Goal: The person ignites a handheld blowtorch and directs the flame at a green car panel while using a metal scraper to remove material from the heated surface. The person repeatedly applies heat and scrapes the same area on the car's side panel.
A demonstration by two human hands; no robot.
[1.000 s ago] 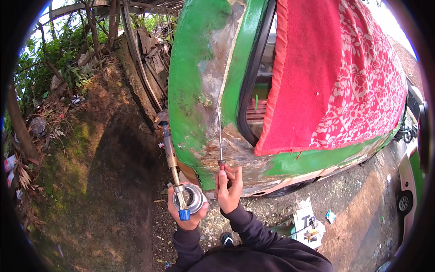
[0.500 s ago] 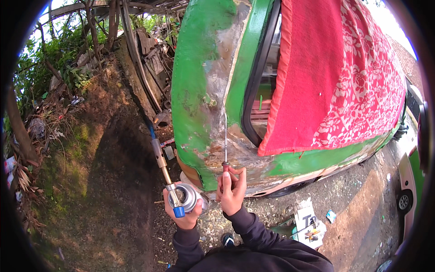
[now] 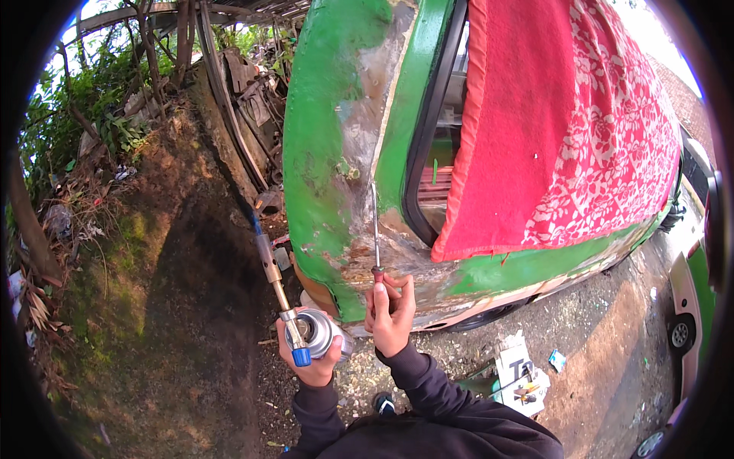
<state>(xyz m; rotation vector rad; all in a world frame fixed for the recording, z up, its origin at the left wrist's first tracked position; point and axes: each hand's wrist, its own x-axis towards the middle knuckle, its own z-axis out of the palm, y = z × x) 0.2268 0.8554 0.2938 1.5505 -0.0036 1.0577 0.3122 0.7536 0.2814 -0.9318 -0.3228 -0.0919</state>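
Observation:
My left hand (image 3: 312, 370) is closed around the canister of a gas blowtorch (image 3: 274, 269), which has a blue knob and a brass tube; a blue flame (image 3: 256, 224) comes from its nozzle, pointing away to the far left of the van. With my right hand (image 3: 392, 315) I grip the dark red handle of a screwdriver (image 3: 376, 237), its long thin shaft pointing away from me. The tip meets the pale seam on the corner of a green van (image 3: 321, 145). Around that seam the paint is scraped down to grey and brown patches.
A red floral cloth (image 3: 527, 138) drapes over the van's window. On the ground to the right lie tools on a white printed sheet (image 3: 514, 371) and a small blue packet (image 3: 557, 360). Another green vehicle (image 3: 692, 306) stands at far right. Scrap wood and plants line the far left.
The view has shifted slightly, so the van sits a little further left. Both hands keep their holds, and the torch flame still burns. The screwdriver tip remains at the seam.

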